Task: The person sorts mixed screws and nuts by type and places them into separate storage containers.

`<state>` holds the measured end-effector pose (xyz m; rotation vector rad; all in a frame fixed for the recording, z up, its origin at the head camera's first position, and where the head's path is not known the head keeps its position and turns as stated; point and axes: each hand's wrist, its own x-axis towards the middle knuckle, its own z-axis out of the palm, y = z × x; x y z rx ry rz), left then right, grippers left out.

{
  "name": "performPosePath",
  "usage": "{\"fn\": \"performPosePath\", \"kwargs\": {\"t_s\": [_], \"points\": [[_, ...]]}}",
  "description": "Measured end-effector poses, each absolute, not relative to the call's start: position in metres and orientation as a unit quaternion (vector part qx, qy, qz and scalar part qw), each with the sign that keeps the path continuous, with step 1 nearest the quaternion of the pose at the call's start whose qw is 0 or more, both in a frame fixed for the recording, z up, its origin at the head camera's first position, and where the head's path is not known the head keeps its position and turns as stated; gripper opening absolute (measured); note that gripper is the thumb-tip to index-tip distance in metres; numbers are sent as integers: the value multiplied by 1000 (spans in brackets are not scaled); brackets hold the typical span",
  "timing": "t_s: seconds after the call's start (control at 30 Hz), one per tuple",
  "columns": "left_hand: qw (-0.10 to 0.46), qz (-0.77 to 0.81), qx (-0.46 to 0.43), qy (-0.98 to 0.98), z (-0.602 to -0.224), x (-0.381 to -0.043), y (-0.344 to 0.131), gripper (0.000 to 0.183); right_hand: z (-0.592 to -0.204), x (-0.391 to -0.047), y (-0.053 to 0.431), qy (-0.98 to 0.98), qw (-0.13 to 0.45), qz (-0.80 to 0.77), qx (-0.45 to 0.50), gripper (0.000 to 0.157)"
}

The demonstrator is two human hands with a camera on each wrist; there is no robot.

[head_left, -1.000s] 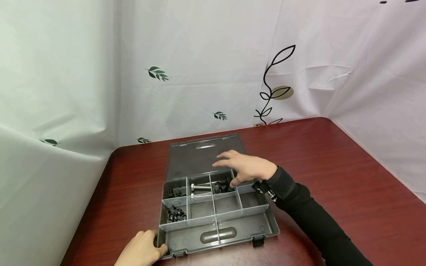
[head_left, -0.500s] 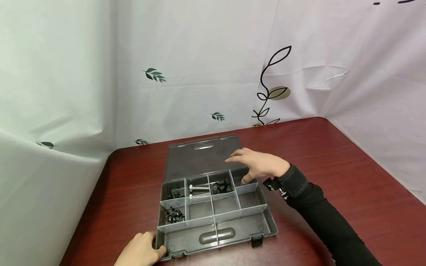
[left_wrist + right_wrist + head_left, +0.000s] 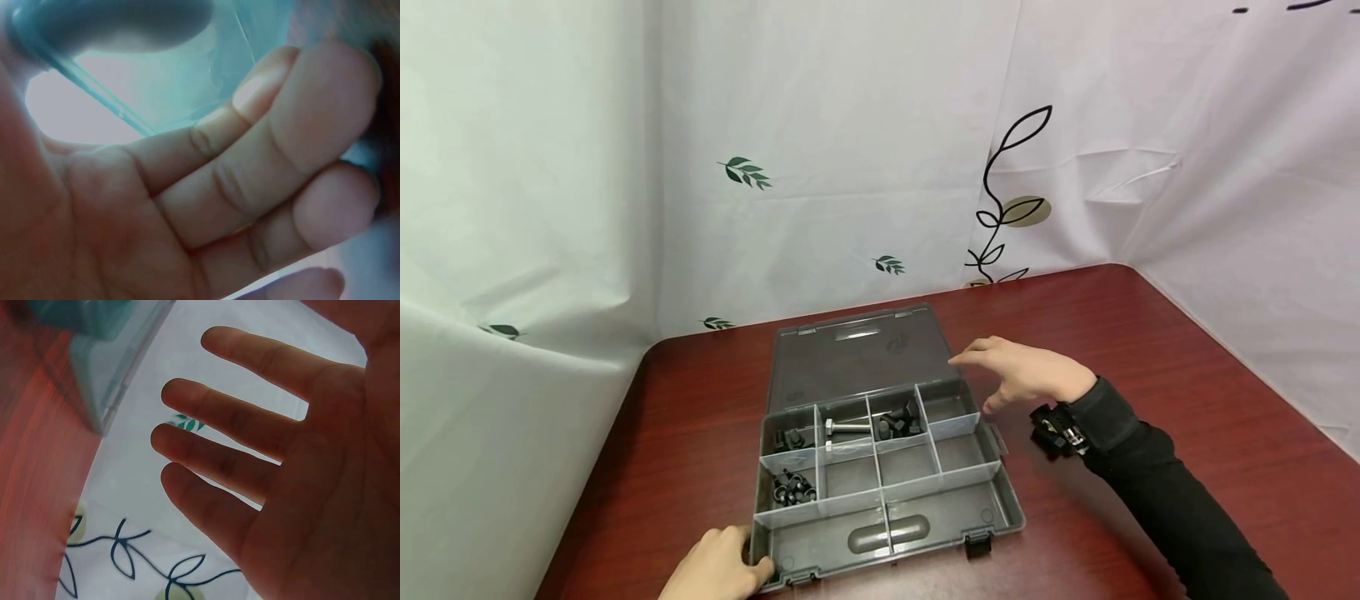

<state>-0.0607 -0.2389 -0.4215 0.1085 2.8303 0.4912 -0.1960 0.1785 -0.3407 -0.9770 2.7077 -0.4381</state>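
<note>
A grey translucent compartment box (image 3: 820, 537) lies on the table with its lid (image 3: 857, 358) folded back flat. My left hand (image 3: 718, 564) grips the box's front left corner, thumb over the rim and fingers against the outside. Just right of the box's back corner, my right hand (image 3: 1033, 372) hovers with fingers spread and holds nothing; the right wrist view shows its bare palm. Silver hex bolts (image 3: 848, 427) lie in one back compartment. Small black parts (image 3: 900, 422) fill the one beside them, and more black pieces (image 3: 795, 490) with rings sit at the left.
The reddish-brown table (image 3: 1120, 350) extends to the right and left of the box. A white curtain (image 3: 850, 167) with leaf prints stands along the back and sides. A black latch (image 3: 977, 546) juts from the box's front edge.
My right hand has moved rightward from above the back compartments to beyond the box's right side, fingers still spread. My left hand has kept its hold on the corner.
</note>
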Motion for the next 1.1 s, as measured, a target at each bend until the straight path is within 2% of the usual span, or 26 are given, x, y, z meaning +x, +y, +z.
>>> {"fn": "performPosePath", "kwargs": {"t_s": [0.23,0.63,1.1], "points": [[154,170,32,973,-423,-62,-239,25,-343,-193,195,933,108,-146,-310,72],[150,165,33,974,-422,-62,-238,26,-348,-185,216,943,116,-132,-283,75],[125,171,44,976,-421,-60,-238,21,-356,-168,225,939,165,-127,-275,78]]}}
